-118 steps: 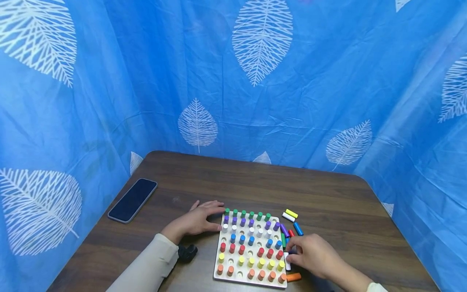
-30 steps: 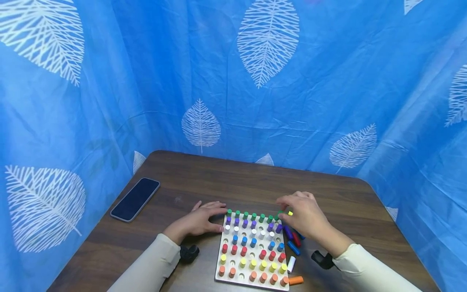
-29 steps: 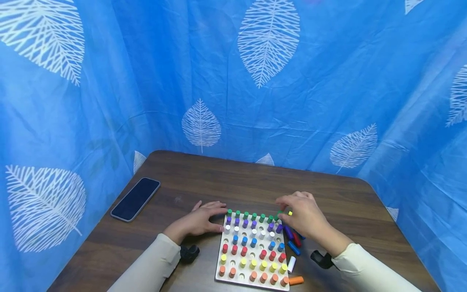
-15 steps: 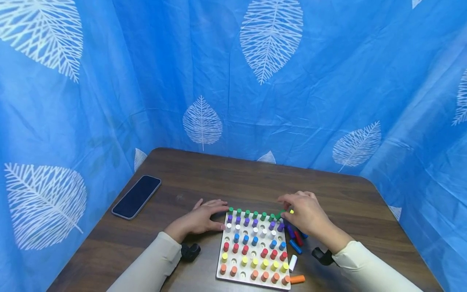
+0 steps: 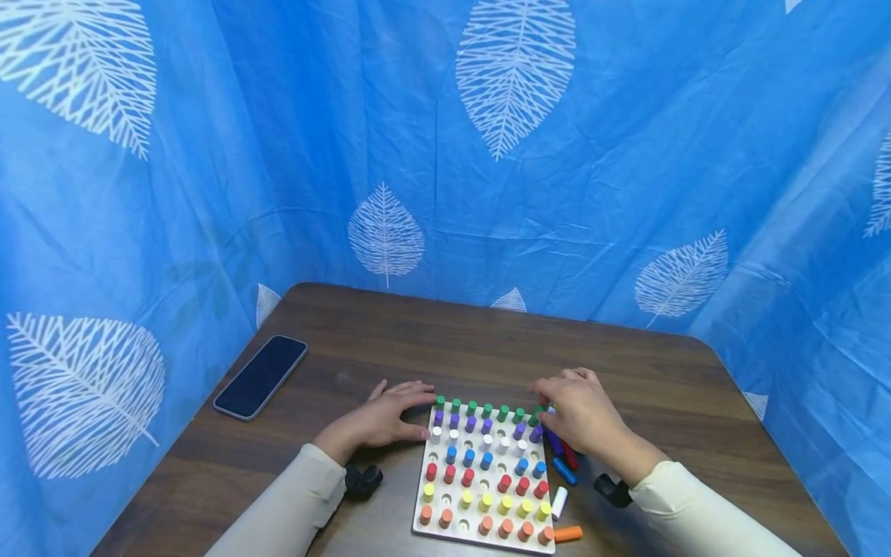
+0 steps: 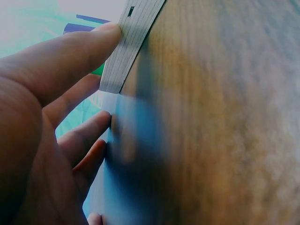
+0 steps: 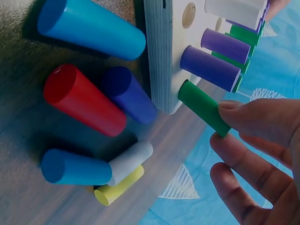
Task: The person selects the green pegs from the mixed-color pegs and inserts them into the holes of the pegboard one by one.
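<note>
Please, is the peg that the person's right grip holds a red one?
No, in the right wrist view the right grip pinches a green peg at a corner of the wooden board.

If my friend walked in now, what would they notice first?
Probably the big blue curtain with white leaf shapes, hanging behind and beside the table. Next might be the pegboard, with rows of colourful pegs, near the table's front. Then the right hand, pinching a green peg at its far right corner.
</note>
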`<state>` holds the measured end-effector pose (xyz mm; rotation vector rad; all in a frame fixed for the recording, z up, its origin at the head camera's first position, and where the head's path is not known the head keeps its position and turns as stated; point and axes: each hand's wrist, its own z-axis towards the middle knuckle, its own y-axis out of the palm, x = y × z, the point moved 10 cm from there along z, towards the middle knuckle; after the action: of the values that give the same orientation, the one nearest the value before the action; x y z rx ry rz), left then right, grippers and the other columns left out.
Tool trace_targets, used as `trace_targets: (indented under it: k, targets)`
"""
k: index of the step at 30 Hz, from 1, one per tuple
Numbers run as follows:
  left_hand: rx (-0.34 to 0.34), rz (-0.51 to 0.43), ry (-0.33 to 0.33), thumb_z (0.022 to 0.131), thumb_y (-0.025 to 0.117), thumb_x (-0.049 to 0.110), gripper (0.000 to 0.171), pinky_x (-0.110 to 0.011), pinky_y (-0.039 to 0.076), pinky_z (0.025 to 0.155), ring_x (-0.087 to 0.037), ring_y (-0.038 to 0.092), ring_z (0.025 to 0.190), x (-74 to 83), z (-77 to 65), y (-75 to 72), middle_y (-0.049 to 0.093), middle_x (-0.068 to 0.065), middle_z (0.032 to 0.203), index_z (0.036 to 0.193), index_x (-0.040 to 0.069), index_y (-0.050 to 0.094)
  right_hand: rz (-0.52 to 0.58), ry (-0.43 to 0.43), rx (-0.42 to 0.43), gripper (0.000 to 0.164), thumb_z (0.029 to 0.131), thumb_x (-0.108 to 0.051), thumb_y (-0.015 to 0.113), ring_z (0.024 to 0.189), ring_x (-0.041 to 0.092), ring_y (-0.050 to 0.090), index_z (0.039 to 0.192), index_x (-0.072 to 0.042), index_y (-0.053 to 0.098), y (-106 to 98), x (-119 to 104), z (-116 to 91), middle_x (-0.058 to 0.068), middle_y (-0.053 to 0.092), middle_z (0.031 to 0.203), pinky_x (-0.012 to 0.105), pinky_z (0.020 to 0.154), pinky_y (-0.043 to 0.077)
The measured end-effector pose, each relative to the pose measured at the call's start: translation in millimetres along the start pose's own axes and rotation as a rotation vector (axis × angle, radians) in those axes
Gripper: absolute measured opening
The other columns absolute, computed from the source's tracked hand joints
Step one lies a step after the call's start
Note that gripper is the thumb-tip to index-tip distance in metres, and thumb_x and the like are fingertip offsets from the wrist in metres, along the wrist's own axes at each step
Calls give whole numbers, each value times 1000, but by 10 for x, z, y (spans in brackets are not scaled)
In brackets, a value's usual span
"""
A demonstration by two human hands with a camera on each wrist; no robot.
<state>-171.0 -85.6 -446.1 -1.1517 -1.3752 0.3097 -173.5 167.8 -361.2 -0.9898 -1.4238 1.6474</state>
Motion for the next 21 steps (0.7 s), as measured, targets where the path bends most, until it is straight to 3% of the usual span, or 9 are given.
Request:
trace_targets:
  k: [6, 11, 14, 21]
  targets:
    - [-3, 2, -1, 97, 75, 46, 62, -69, 1, 131, -29, 28, 163, -11, 3, 6, 45, 1, 168, 153, 28, 57, -14, -37, -29, 42, 83, -25, 91, 96, 15, 65, 122, -22, 76, -7, -53, -13, -16, 73, 86, 66, 111, 42]
    - [-3, 1, -10, 97, 75, 46, 62, -68, 0, 131, -28, 26, 163, -18, 14, 3, 44, 1, 168, 153, 29, 56, 34, -18, -54, 23, 83, -24, 91, 91, 14, 64, 98, -26, 74, -75, 65, -67, -18, 70, 81, 68, 111, 40]
    - [-2, 0, -6, 97, 75, 46, 62, -69, 1, 131, -29, 26, 163, -6, 19, -1, 44, 1, 168, 153, 29, 56, 28, -23, -122, 27, 81, -25, 93, 93, 14, 63, 90, -28, 68, -44, 149, -122, -16, 70, 84, 68, 110, 42]
    - [1, 3, -5, 97, 75, 46, 61, -68, 1, 131, -28, 27, 163, -21, 26, 7, 44, 2, 168, 153, 30, 57, 0, -32, -254, 33, 79, -31, 95, 95, 12, 57, 97, -30, 67, 152, 244, -182, -15, 70, 93, 51, 98, 48]
